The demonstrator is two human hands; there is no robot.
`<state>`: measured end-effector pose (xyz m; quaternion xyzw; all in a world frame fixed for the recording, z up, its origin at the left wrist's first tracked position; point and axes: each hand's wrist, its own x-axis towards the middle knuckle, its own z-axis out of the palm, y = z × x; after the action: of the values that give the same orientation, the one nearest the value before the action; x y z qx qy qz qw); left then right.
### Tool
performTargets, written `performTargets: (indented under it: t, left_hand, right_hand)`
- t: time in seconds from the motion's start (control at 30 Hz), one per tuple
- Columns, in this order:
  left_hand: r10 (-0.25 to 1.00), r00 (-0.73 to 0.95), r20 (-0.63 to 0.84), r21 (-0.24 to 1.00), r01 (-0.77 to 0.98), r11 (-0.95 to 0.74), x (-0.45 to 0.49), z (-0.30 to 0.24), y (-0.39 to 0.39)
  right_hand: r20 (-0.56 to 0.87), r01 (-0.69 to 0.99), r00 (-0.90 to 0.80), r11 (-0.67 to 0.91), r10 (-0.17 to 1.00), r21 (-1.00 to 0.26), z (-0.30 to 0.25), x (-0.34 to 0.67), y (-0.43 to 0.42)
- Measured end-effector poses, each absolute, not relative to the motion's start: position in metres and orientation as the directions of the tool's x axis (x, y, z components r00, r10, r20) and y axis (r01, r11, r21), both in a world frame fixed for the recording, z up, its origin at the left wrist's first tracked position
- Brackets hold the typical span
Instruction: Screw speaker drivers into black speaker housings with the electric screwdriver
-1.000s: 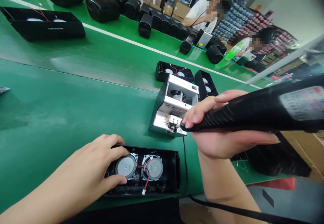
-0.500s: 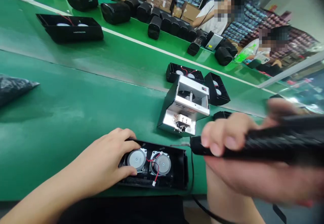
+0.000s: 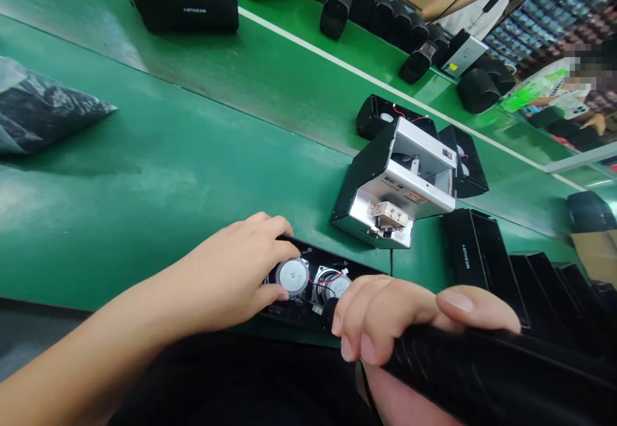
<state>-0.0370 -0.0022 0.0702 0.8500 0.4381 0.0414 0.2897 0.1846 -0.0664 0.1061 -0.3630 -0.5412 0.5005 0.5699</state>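
Observation:
My left hand (image 3: pixel 241 268) grips the left end of a black speaker housing (image 3: pixel 359 264), its thumb on the near side and its fingers over the far edge. Inside sit two round speaker drivers (image 3: pixel 293 275) with red and black wires. Wrapped around a black power screwdriver (image 3: pixel 477 368) is my right hand (image 3: pixel 400 313). The tool's front end points down into the housing by the right driver, and its tip is hidden. Past the housing stands a silver and black screw feeder (image 3: pixel 419 185).
More open speaker housings lie behind the feeder (image 3: pixel 465 162) and at the far left (image 3: pixel 187 11). Dark housings (image 3: pixel 463 249) stand to the right. A plastic bag (image 3: pixel 43 108) rests on the green bench (image 3: pixel 193 175). Co-workers (image 3: pixel 475 5) sit across, behind a row of black speakers (image 3: pixel 366 5).
My right hand has brought the screwdriver left, from beside the housing to over it near the right driver. My left hand keeps its hold. The whole view has shifted.

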Motion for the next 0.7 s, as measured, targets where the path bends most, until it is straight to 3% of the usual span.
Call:
performTargets:
  t: [0.13, 0.47, 0.7]
  left_hand:
    - [0.771, 0.614, -0.171, 0.529, 0.717, -0.454, -0.037, 0.068, -0.002]
    - [0.768, 0.625, -0.141, 0.524, 0.705, -0.478, -0.037, 0.067, -0.003]
    - [0.766, 0.633, -0.114, 0.515, 0.697, -0.499, -0.038, 0.065, -0.005]
  right_hand:
    - [0.269, -0.193, 0.085, 0.28, 0.959, -0.94, 0.108, 0.172, -0.071]
    - [0.171, -0.225, -0.12, 0.141, 0.978, -0.964, 0.107, 0.184, -0.064]
    - [0.313, -0.233, -0.035, 0.296, 0.949, -0.926, 0.096, 0.17, -0.065]
